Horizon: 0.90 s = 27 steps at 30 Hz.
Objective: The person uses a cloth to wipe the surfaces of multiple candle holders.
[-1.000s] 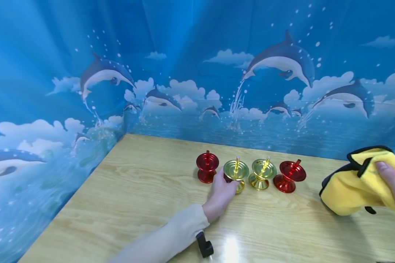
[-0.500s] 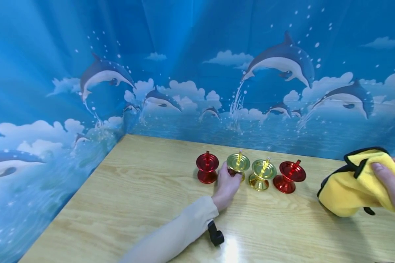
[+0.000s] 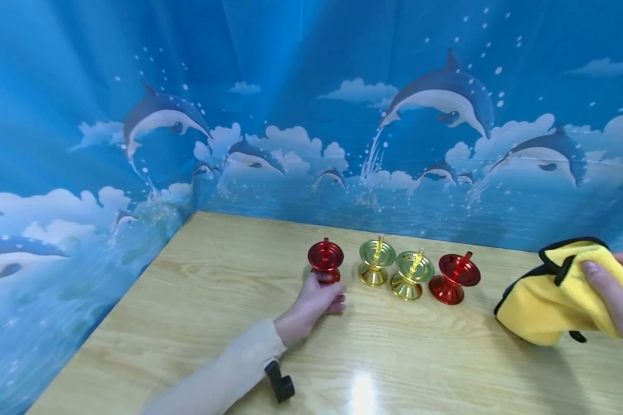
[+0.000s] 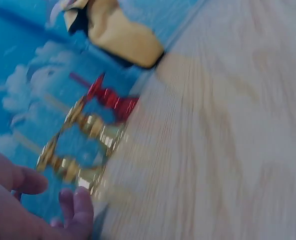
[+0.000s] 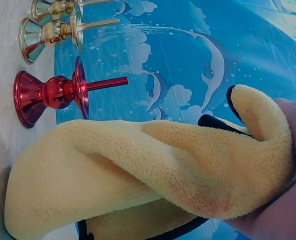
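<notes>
In the head view my left hand is at the foot of the leftmost red candle holder, a shiny dish on a flared base with a rod standing up. Its fingers hide part of that base. In the left wrist view the thumb and fingers stand apart with nothing between them; whether they touch the red holder cannot be told. My right hand grips a yellow cloth with black edging, which hangs bunched at the right and fills much of the right wrist view.
Two gold candle holders, one farther back and one nearer, stand on the wooden table. Another red one is right of them. A dolphin-printed blue curtain borders the table at the back and left.
My left hand has pushed the left gold holder back and slightly right, let go, and moved left to the leftmost red holder. The right hand and cloth have shifted very slightly left.
</notes>
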{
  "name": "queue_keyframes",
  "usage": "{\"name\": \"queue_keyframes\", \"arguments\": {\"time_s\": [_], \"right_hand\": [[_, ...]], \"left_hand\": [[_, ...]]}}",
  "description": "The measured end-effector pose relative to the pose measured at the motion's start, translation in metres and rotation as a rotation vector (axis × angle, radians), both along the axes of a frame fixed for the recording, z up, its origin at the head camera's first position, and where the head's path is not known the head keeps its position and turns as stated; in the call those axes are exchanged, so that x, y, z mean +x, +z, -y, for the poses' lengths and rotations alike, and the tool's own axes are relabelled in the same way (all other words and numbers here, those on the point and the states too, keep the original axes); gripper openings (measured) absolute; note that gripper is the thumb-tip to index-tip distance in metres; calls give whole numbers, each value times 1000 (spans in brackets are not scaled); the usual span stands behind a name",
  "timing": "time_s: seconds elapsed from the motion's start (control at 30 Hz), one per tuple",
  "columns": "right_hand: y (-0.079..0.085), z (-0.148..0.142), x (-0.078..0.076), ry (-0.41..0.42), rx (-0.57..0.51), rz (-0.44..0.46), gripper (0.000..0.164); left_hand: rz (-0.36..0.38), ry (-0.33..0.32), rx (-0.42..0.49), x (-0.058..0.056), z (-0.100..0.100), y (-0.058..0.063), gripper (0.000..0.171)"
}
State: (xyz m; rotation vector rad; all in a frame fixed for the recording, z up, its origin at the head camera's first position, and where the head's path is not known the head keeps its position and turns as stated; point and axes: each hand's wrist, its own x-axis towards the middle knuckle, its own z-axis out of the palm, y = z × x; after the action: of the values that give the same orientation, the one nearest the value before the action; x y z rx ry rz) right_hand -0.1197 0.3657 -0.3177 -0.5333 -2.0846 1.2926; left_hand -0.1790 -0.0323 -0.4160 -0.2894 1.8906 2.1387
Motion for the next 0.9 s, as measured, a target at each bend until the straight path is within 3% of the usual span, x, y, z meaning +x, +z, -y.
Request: {"name": "queue_keyframes", "arguments": {"time_s": [0.17, 0.3, 0.47, 0.63, 0.77, 0.9], "right_hand": [[2, 1, -1, 27, 26, 12, 33], [1, 6, 1, 54, 57, 18, 35], [-2, 13, 2, 88, 63, -20, 37], [-5, 16, 6, 123, 100, 26, 37], [-8, 21, 11, 148, 191, 95, 28], [-13, 29, 16, 178, 288, 158, 32]], "left_hand": [[-48, 98, -45, -17, 23, 1, 64], [-81, 75, -146, -27, 27, 0, 64], [-118, 52, -204, -35, 29, -5, 60], [-167, 80, -277, -39, 32, -8, 52], [-208, 90, -290, -40, 36, -8, 47], [-336, 58, -345, -37, 40, -6, 40]]}}
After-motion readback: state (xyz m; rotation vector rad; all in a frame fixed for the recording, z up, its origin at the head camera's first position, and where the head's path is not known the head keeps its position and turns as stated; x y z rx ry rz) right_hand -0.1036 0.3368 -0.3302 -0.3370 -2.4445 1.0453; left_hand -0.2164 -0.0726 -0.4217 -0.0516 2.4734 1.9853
